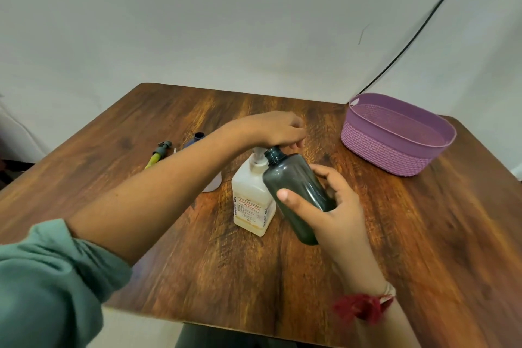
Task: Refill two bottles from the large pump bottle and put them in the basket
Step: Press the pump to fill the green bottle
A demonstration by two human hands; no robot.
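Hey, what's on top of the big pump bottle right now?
The left hand lies over its white pump, with the dark bottle's open mouth held right beside it. The hand covers the pump's top, so where it dispenses cannot be seen.

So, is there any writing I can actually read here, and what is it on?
"BIOCHEX CHG": my best reading of the blurred orange heading on the pump bottle's label, repeated sideways along its edges; not certain.
Small print below that heading: too small and blurred to read.
Dark bottle and basket: no text visible.
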